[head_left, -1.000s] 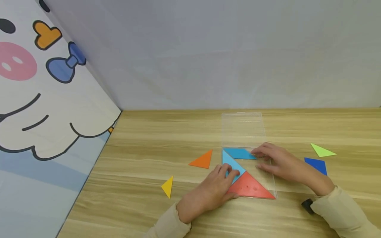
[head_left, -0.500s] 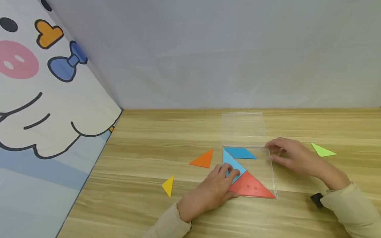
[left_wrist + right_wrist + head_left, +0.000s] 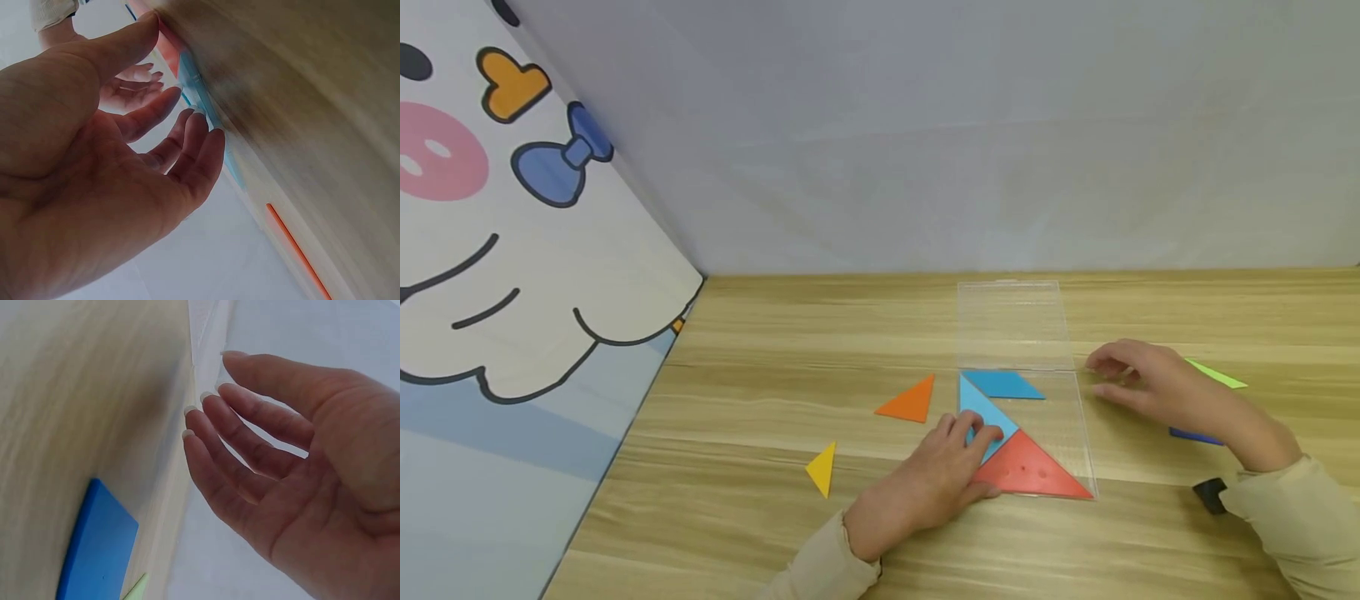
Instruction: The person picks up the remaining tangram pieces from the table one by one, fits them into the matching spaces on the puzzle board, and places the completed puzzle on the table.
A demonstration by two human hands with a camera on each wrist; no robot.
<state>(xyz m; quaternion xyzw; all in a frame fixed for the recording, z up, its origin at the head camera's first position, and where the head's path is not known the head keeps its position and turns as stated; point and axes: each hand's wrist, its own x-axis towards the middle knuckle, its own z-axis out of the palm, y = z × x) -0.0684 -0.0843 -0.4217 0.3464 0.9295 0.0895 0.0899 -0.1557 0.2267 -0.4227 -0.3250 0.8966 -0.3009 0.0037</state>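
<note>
An unfolded clear plastic case (image 3: 1087,442) lies on the table with tangram pieces in its near half. These are a light blue triangle (image 3: 992,412), a red triangle (image 3: 1033,471) and a blue parallelogram (image 3: 1006,384) along the hinge side. My left hand (image 3: 928,475) rests its bent fingertips on the light blue triangle, its thumb by the red triangle at the case's front edge. To the right of the case, my right hand (image 3: 1176,396) hovers with loosely bent fingers, holding nothing. It partly covers a dark blue piece (image 3: 100,544) and a light green triangle (image 3: 1219,374).
On the wooden table (image 3: 760,358), an orange triangle (image 3: 910,402) and a yellow triangle (image 3: 823,469) lie left of the case. A pale cloth wall (image 3: 887,167) stands behind, and a cartoon-printed panel (image 3: 587,267) borders the left side.
My right hand has let go of the blue parallelogram and withdrawn rightward out of the case, now partly over the dark blue and green pieces. My left hand stays in place.
</note>
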